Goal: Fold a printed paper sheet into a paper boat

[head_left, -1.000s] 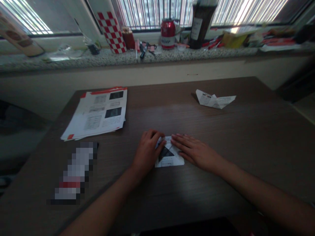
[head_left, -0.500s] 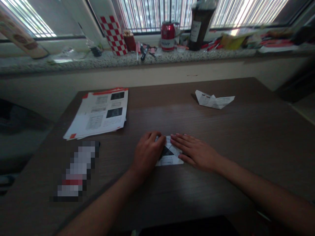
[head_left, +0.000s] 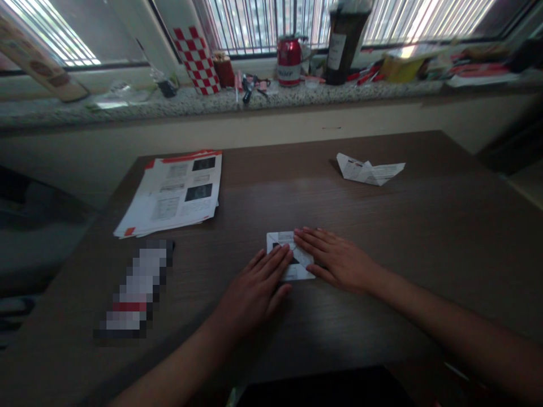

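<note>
A small folded square of printed paper [head_left: 300, 272] lies flat on the brown table, with crease lines and a dark printed patch on it. My left hand [head_left: 258, 282] rests with outstretched fingers over its left side, the fingertips touching the paper and the thumb apart. From the other side my right hand [head_left: 339, 257] lies flat, its fingers on the paper's right part. Both hands hide portions of the square. Farther back on the right sits a folded paper boat [head_left: 369, 172], apart from both hands.
A stack of printed sheets [head_left: 169, 195] lies at the back left of the table [head_left: 271, 186]. Nearer, a blurred-out oblong object [head_left: 136, 288] rests left of my arm. Behind, the windowsill [head_left: 292, 99] carries a red can [head_left: 289, 62], a dark bottle [head_left: 344, 48] and clutter.
My left hand has opened from curled fingers to flat ones and shifted slightly toward me, uncovering the paper's upper left corner. My right hand stays about where it was.
</note>
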A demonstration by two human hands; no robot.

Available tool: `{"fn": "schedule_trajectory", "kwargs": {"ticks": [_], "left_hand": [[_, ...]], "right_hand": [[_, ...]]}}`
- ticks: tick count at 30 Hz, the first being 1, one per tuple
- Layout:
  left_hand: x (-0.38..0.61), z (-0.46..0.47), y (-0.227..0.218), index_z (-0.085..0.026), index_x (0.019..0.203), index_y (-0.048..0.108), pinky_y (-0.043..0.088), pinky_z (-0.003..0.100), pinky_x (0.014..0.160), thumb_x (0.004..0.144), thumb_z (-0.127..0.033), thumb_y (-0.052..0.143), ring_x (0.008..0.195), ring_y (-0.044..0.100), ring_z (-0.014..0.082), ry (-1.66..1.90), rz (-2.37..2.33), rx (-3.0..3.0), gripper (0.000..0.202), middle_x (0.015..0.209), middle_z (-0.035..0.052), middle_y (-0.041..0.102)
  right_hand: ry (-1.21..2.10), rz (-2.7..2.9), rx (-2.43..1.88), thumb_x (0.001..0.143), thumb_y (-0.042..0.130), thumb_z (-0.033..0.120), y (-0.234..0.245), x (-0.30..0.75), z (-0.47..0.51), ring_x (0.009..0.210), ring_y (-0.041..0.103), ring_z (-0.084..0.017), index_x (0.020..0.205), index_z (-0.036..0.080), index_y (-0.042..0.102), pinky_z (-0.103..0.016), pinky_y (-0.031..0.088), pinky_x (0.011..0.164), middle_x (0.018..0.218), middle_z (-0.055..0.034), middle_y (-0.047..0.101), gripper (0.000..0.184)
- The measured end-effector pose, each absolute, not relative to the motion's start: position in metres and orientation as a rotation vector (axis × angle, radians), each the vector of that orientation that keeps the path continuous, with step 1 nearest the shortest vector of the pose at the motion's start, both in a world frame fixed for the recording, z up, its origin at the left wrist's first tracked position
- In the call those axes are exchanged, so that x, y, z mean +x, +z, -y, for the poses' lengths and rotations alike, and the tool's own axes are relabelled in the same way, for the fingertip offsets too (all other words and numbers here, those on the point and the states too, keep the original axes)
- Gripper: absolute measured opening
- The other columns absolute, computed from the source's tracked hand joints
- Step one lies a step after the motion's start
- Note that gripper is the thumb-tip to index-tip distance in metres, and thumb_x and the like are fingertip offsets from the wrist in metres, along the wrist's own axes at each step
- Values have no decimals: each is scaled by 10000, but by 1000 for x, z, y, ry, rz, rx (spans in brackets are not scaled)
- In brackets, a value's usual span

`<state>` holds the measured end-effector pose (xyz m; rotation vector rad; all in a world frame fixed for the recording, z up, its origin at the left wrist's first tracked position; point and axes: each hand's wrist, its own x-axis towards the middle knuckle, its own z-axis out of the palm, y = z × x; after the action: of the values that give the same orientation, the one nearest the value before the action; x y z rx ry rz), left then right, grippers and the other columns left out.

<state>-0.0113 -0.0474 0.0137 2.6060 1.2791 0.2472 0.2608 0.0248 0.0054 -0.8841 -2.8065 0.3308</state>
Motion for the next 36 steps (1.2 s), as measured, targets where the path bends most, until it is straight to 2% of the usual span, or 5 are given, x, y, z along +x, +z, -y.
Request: {"fn": "schedule_trajectory", "kwargs": {"ticks": [6, 14, 24, 30, 36], "left_hand": [[-13, 49, 6, -215, 1699, 90, 171, 455, 1317, 1135, -475, 359, 1607, 215, 217, 192, -1296, 2678, 676, 1734, 61, 229], [-15, 53, 4, -217, 1699, -46, 191, 452, 1305, 1127, -517, 349, 1609, 206, 236, 208, -1319, 2753, 757, 1737, 78, 228], [-28, 62, 5, -188, 1702, 58, 285, 461, 1275, 1124, -510, 358, 1581, 300, 255, 230, -1377, 2767, 726, 1711, 119, 316], [-25, 56, 7, -232, 1695, 132, 283, 497, 1282, 1133, -476, 346, 1556, 358, 247, 271, -1412, 2699, 649, 1690, 90, 374], [-22, 58, 6, -179, 1695, 141, 290, 465, 1280, 1122, -482, 369, 1590, 277, 257, 237, -1430, 2711, 687, 1712, 109, 315]], "right_hand": [[293, 2807, -891, 1092, 416, 542, 2, 261, -26, 1598, 248, -233, 1697, 240, 140, -452, 247, 1313, 1728, -60, 259, 731], [284, 2815, -889, 1101, 386, 535, 1, 261, -26, 1597, 243, -230, 1699, 263, 84, -470, 252, 1307, 1735, -54, 224, 723], [192, 2761, -1051, 1059, 408, 636, 5, 263, -23, 1563, 337, -325, 1687, 230, 233, -519, 329, 1263, 1719, -98, 302, 768], [224, 2788, -972, 1078, 427, 573, 4, 264, -23, 1591, 275, -281, 1689, 297, 204, -511, 268, 1295, 1741, -54, 228, 706], [250, 2812, -953, 1079, 441, 555, 5, 264, -24, 1605, 225, -263, 1683, 321, 207, -522, 217, 1312, 1745, -27, 198, 688]]}}
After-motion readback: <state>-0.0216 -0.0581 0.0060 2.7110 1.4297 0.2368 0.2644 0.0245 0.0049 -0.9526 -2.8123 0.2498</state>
